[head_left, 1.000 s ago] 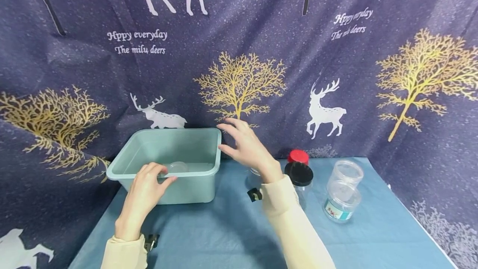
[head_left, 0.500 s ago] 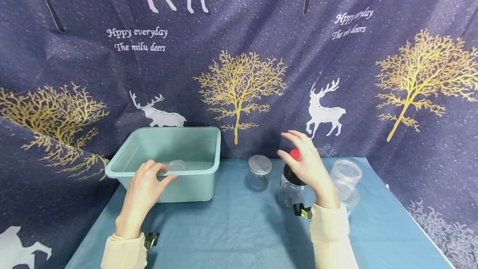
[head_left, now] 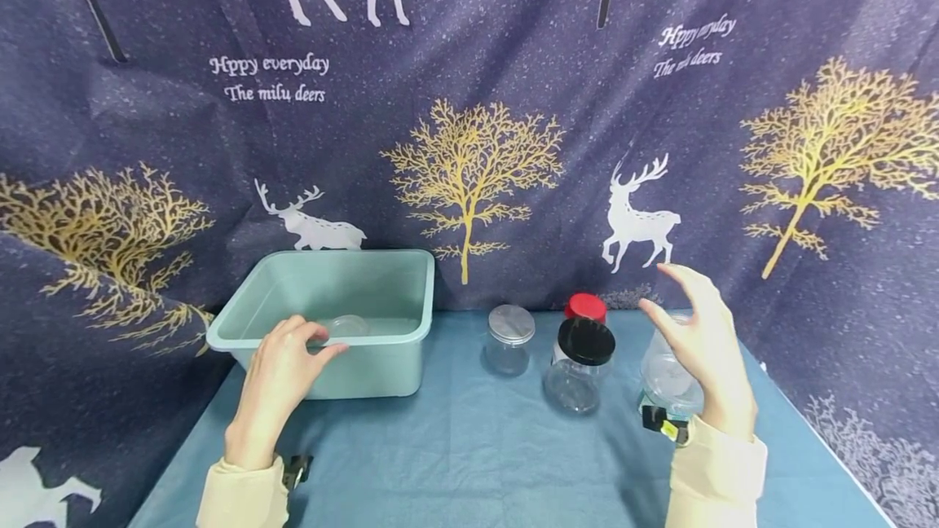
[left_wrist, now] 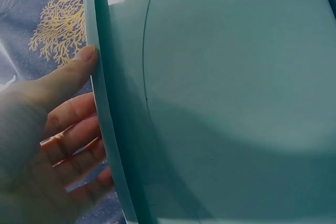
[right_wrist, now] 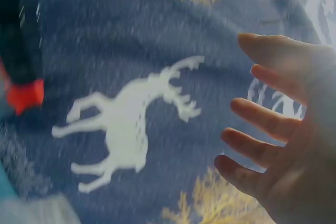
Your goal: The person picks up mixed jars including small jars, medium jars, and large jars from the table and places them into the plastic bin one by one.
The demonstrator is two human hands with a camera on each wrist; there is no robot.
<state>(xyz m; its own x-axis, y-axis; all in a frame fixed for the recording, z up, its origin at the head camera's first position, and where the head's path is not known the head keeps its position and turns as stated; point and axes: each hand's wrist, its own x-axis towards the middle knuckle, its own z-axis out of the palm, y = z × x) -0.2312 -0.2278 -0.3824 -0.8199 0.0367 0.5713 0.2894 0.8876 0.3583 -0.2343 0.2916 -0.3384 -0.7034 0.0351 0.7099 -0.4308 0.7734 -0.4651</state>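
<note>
My left hand (head_left: 282,373) is at the front rim of a pale green plastic bin (head_left: 367,369), thumb and fingers spread apart. In the left wrist view its thumb (left_wrist: 84,55) tip is right at the rim. A round clear piece (head_left: 347,326) lies inside the bin. My right hand (head_left: 704,345) is raised at the right, fingers parted and holding nothing. It partly covers clear plastic containers (head_left: 666,377) on the table. To its left are a clear jar with a black lid (head_left: 585,341) and, behind that, one with a red lid (head_left: 585,305).
A clear jar with a silver lid (head_left: 509,341) stands between the bin and the black-lidded jar. Blue cloth (head_left: 469,455) covers the table. A dark patterned curtain (head_left: 513,210) hangs right behind the bin and jars.
My right hand has moved from beside the bin's right edge rightward, past the silver, black and red lids, to the clear containers. The left hand has stayed at the bin's rim.
</note>
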